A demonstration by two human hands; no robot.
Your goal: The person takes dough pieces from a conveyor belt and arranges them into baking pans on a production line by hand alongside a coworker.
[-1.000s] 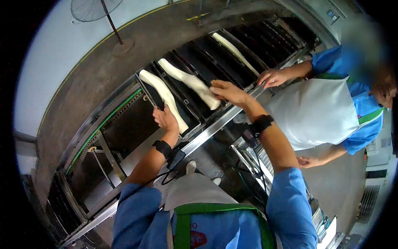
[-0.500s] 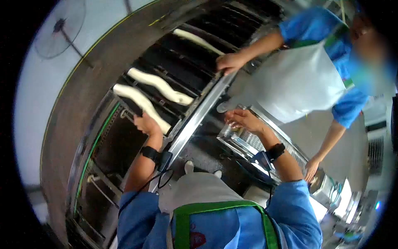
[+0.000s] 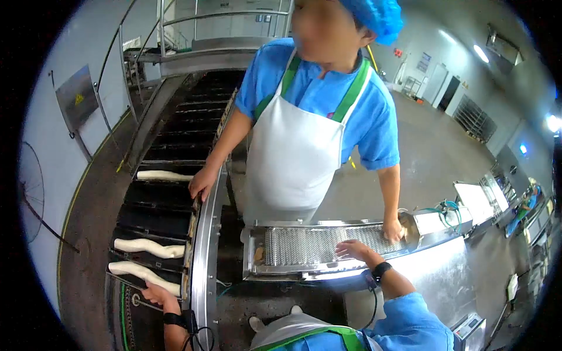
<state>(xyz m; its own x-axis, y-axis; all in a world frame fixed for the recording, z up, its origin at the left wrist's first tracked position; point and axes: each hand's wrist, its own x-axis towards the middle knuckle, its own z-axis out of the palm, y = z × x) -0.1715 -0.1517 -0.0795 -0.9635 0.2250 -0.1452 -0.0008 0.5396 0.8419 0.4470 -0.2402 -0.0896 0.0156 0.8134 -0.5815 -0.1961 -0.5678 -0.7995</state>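
My left hand (image 3: 158, 294) is at the lower left, its fingers against the near side of a long pale dough strip (image 3: 140, 275) lying in a black tray; whether it grips the strip is unclear. A second pale strip (image 3: 149, 247) rests in the tray beyond it, and a third (image 3: 165, 175) lies farther along. My right hand (image 3: 353, 250) is held with its fingers apart over the near edge of a metal mesh conveyor (image 3: 316, 244), holding nothing.
A co-worker in a white apron (image 3: 295, 155) stands across the mesh conveyor, one hand at the tray line's rail (image 3: 202, 251) and the other at the mesh's right end. A metal box (image 3: 442, 225) with hoses and a small scale (image 3: 470, 325) are at the right.
The view has swung to the right. My right hand has left the second strip and moved over to the mesh conveyor. My left hand has stayed beside the nearest strip.
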